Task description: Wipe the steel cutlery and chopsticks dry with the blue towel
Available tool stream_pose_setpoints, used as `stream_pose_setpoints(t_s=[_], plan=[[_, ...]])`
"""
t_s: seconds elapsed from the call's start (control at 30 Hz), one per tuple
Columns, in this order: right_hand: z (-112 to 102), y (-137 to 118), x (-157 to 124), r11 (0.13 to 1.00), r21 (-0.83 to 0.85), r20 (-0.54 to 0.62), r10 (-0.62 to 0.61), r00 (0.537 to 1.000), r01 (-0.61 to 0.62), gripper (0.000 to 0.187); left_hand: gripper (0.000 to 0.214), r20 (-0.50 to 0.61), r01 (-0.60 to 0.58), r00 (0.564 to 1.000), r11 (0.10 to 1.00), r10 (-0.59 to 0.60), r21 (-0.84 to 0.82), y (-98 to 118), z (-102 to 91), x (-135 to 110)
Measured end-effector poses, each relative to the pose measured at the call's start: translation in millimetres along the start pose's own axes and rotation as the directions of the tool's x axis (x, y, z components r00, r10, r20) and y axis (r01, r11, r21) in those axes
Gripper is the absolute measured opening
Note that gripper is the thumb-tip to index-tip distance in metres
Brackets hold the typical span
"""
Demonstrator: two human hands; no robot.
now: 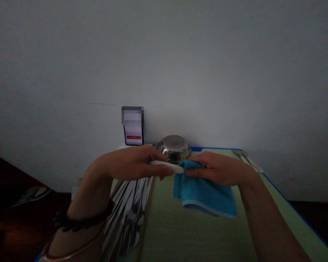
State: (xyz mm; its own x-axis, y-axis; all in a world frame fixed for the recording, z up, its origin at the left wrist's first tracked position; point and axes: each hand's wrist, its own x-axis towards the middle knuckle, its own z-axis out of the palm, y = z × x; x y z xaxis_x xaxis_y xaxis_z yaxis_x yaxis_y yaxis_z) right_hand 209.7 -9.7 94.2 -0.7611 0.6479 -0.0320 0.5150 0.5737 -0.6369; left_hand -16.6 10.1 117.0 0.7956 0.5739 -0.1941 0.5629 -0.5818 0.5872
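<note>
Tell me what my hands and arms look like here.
Your left hand and right hand are both gloveless. The left arm wears a chunky black beaded bracelet and, nearer the elbow, a thin, copper-coloured bangle. No jewellery shows on the right arm, and no sleeves are in view.

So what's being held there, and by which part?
The left hand pinches a white handle behind its tip; what it belongs to is hidden. The right hand holds a cloth by its top.

- We see a white handle (178, 169), nearly level, its rounded end pointing just past three o'clock at the cloth.
- We see a blue cloth (205, 194) at its four o'clock, pale-edged, bunched on top, draping loosely.
</note>
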Motion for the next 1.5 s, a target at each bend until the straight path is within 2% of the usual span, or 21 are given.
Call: stream_pose_setpoints(t_s=[0.2, 0.47, 0.63, 0.9, 1.03, 1.23, 1.43, 1.5], plan=[[-2, 7, -6, 1.000, 0.003, -0.022, 0.030, 0.999, -0.030, 0.025, 0.039, -0.024, 0.035, 0.999, 0.999, -0.035, -0.014, -7, 2.4, -2], [-4, 15, -14, 0.989, -0.010, -0.048, 0.147, 0.988, -0.148, 0.030, 0.041, -0.037, 0.072, 0.997, 0.997, -0.072, 0.004, -15, 2.4, -3], [-1, 13, -7, 0.992, -0.040, -0.058, 0.120, 0.991, -0.122, 0.028, 0.043, -0.031, 0.078, 0.996, 0.997, -0.078, 0.002, -12, 2.1, -3], [2, 2, 0, 0.987, -0.127, -0.186, 0.078, 0.979, -0.103, 0.022, 0.043, -0.025, 0.042, 0.999, 0.999, -0.042, 0.003, -6, 2.9, -2], [1, 5, -3, 0.985, -0.100, -0.254, 0.112, 0.961, -0.142, 0.026, 0.043, -0.041, 0.028, 0.999, 0.998, -0.030, -0.057, -9, 3.7, -3], [-1, 10, -7, 0.975, -0.110, -0.293, 0.152, 0.944, -0.191, 0.028, 0.044, -0.062, 0.105, 0.992, 0.994, -0.107, -0.041, -15, 4.3, -4], [-1, 9, -5, 0.955, -0.216, -0.336, 0.122, 0.934, -0.203, 0.024, 0.042, 0.078, 0.104, 0.992, 0.991, -0.098, -0.083, -11, 5.2, -2], [0, 7, -4, 0.952, -0.230, -0.331, 0.120, 0.936, -0.203, 0.023, 0.041, 0.052, 0.067, 0.997, 0.996, -0.065, -0.053, -9, 5.0, -1]])
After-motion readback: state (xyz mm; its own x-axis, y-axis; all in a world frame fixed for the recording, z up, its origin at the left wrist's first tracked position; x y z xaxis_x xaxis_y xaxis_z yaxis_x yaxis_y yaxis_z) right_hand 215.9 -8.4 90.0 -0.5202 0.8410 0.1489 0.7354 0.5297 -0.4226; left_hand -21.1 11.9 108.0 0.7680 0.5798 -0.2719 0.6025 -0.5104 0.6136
